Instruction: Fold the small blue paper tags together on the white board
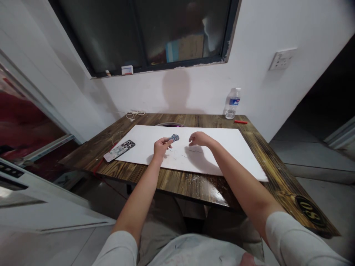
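Note:
My left hand (pixel 161 148) is closed, pinching a small grey-blue patterned piece (pixel 174 137) between thumb and fingers. The piece has light bands and an uneven edge; its exact kind I cannot make out. Just to the right, my right hand (pixel 200 139) hovers over the white board (pixel 235 151) with bent fingers slightly apart and nothing visible in them. Both hands are above the board, which lies flat on the wooden table. A few thin dark marks or strands (pixel 195 150) show on its surface beneath the hands.
A phone (pixel 119 150) lies over the board's left edge. Behind are a coiled white cable (pixel 135 115), a water bottle (pixel 232 104) and a red pen-like stick (pixel 240 122). A round number plate (pixel 310 211) sits on the wooden table (pixel 183 181), which stands against the wall.

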The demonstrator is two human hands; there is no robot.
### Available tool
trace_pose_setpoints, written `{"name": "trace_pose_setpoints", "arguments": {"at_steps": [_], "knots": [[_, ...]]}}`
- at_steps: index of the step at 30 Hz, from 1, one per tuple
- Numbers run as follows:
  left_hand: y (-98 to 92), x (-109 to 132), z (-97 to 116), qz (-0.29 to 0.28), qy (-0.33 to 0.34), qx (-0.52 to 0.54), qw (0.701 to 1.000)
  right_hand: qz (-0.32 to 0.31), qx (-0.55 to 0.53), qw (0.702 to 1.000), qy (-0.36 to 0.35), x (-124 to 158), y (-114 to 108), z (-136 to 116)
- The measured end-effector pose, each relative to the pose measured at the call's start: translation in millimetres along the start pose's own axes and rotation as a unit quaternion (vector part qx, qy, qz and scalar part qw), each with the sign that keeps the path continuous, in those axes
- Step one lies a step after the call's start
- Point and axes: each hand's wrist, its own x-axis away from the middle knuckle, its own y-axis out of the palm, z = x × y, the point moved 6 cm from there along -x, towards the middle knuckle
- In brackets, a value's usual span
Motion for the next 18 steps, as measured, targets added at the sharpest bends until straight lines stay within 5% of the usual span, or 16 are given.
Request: {"name": "trace_pose_setpoints", "arguments": {"at_steps": [6,12,18], "knots": [[-3.0,-2,-3,0.005,0.000,-0.003,1.000,-0.101,0.111,0.988,0.023,0,10,27],[-3.0,-3,-5,0.006,-0.002,-0.005,1.000,-0.109,0.116,0.984,0.075,0,14,31],[-3.3,-3,-5,0.015,-0.008,-0.008,1.000,-0.145,0.181,0.972,0.037,-2,22,34]]}}
